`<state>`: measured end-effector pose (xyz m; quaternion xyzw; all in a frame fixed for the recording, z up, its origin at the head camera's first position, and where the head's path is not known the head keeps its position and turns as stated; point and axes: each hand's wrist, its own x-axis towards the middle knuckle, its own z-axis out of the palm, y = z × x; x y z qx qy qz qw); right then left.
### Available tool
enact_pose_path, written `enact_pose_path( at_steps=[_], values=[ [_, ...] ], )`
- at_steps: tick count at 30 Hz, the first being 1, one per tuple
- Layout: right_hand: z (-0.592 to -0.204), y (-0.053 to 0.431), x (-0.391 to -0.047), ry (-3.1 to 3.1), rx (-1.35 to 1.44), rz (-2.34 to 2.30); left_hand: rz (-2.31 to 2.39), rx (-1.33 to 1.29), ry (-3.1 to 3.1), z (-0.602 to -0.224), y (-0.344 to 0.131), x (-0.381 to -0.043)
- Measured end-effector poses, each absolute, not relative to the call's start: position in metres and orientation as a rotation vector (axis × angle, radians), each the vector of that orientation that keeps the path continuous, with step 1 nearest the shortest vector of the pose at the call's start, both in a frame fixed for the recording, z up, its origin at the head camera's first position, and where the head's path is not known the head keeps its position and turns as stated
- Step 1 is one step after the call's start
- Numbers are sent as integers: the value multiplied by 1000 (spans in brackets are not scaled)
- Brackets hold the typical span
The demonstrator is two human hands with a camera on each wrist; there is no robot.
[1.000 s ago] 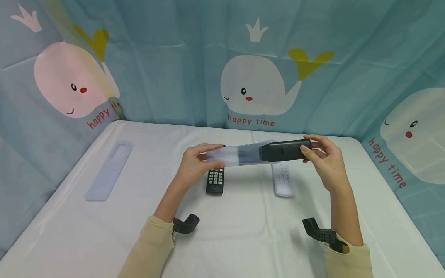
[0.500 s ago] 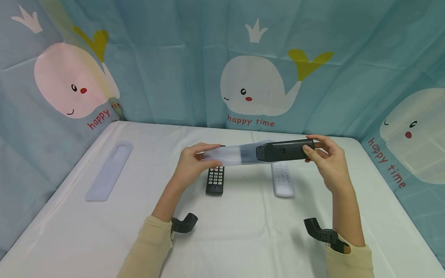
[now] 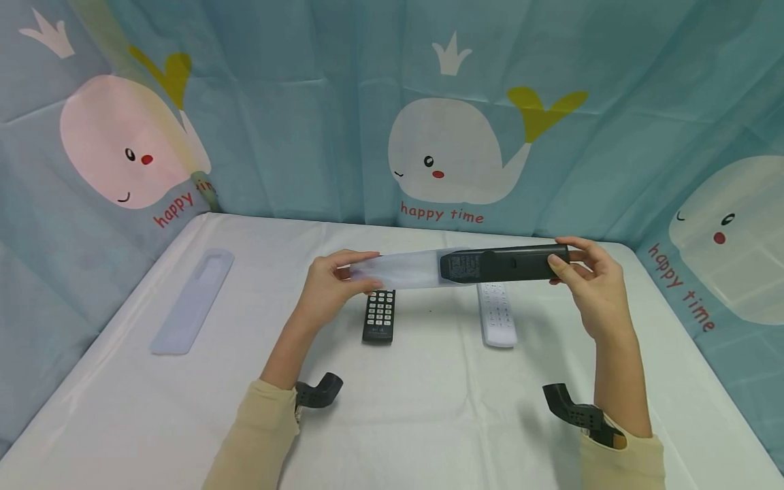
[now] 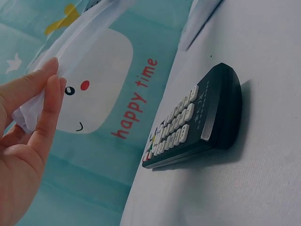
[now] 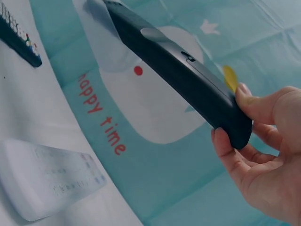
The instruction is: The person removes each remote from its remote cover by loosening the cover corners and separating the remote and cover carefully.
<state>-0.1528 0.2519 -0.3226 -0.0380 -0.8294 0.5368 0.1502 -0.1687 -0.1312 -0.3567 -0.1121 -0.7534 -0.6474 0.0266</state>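
My right hand (image 3: 591,282) grips the right end of a black remote control (image 3: 520,264), its back with the battery cover facing the head camera. A translucent sleeve (image 3: 404,270) stretches off to the left from the remote, whose left tip still overlaps the sleeve's mouth. At the sleeve's far end, my left hand (image 3: 327,286) pinches the thin film between thumb and fingers. In the left wrist view the film (image 4: 75,42) looks soft and creased. Both things are held up above the table. The right wrist view shows thumb and fingers around the remote's end (image 5: 235,127).
Below the hands, a black remote with pale keys (image 3: 379,316) and a white remote (image 3: 497,316) lie on the white table (image 3: 429,408). A flat translucent sleeve (image 3: 192,303) lies at the left. A whale-printed curtain (image 3: 306,116) hangs behind the table.
My right hand has moved right with the black remote, drawing most of it out of the sleeve. My left hand has shifted slightly left, still pinching the sleeve's end.
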Motion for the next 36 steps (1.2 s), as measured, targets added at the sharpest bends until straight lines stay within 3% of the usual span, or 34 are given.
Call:
enact_pose_path(
  at_steps=[36],
  values=[
    [-320,265,-151,-2093,-152,1838,-1695,-215,-2292,-358,-142,-172]
  ],
)
